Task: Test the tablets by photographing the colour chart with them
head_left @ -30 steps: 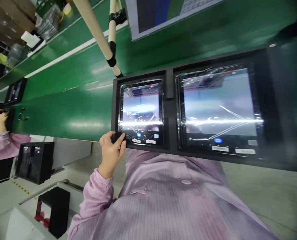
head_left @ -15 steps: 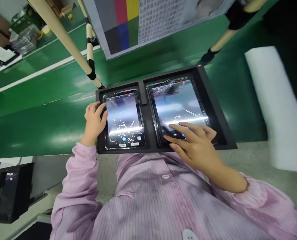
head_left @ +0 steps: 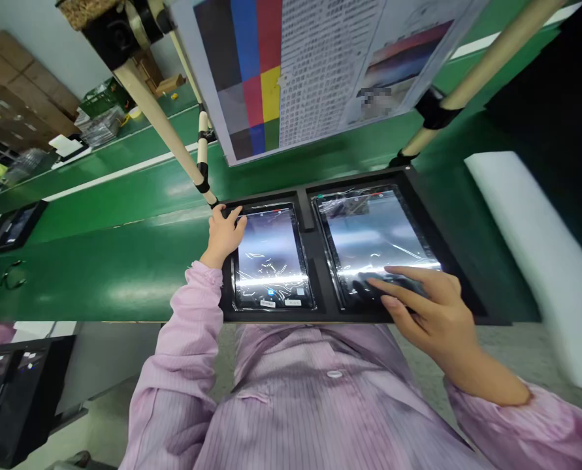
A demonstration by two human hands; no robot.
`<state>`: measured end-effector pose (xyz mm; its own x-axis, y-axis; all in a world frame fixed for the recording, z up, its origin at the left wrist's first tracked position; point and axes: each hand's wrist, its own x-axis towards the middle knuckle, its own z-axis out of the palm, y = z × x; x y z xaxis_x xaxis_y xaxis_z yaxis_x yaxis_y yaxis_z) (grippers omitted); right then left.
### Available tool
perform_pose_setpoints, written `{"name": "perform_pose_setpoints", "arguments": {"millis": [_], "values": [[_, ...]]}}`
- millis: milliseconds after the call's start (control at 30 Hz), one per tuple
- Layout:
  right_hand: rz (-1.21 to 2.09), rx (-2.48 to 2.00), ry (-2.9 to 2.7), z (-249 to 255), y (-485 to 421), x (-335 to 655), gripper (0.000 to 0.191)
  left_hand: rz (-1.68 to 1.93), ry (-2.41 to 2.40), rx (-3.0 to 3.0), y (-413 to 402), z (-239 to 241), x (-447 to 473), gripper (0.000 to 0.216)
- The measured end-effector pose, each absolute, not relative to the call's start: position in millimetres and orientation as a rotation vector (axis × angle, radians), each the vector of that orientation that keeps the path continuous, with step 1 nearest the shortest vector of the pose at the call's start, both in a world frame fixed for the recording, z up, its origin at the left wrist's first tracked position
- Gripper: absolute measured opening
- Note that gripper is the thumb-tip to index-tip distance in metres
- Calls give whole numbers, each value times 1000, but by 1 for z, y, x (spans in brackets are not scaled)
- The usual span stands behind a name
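Note:
In front of me a black tray (head_left: 314,251) lies at the edge of the green bench, with two tablets in its recesses. The left tablet (head_left: 271,251) and the larger right tablet (head_left: 379,228) are wrapped in clear film, and their screens are lit. My left hand (head_left: 225,232) rests on the upper left corner of the left tablet, fingers apart. Over the lower part of the right tablet is my right hand (head_left: 432,307), index finger stretched toward the screen. I cannot tell whether that fingertip touches the glass. Neither hand grips anything.
A chart board (head_left: 320,78) stands behind the tray between beige pipe posts (head_left: 163,134). White foam (head_left: 530,248) lies at the right. Another black tray (head_left: 14,225) and a cable (head_left: 11,274) are on the bench (head_left: 124,261) at left. A black case (head_left: 21,391) stands lower left.
The camera view has shifted, so the tray appears lower and further right. My left hand stays at the left tablet's edge. My right hand still hovers at the right tablet, its fingers slightly rearranged.

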<state>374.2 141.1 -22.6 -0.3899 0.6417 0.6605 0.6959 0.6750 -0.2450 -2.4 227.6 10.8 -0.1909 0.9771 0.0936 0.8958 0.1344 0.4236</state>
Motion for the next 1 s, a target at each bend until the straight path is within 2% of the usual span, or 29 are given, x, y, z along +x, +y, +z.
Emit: {"name": "perform_pose_setpoints", "arguments": {"millis": [233, 500, 767, 1000], "values": [[-146, -1021, -2173, -18, 143, 375, 23, 473, 2273, 1805, 249, 13, 9, 37], [-155, -1099, -2248, -17, 136, 369, 28, 432, 2327, 1705, 272, 18, 14, 21], [-54, -1150, -2084, -25, 141, 374, 32, 634, 2284, 1603, 275, 23, 7, 24], [-204, -1108, -2123, -28, 152, 379, 25, 889, 2079, 1632, 269, 77, 10, 35]]}}
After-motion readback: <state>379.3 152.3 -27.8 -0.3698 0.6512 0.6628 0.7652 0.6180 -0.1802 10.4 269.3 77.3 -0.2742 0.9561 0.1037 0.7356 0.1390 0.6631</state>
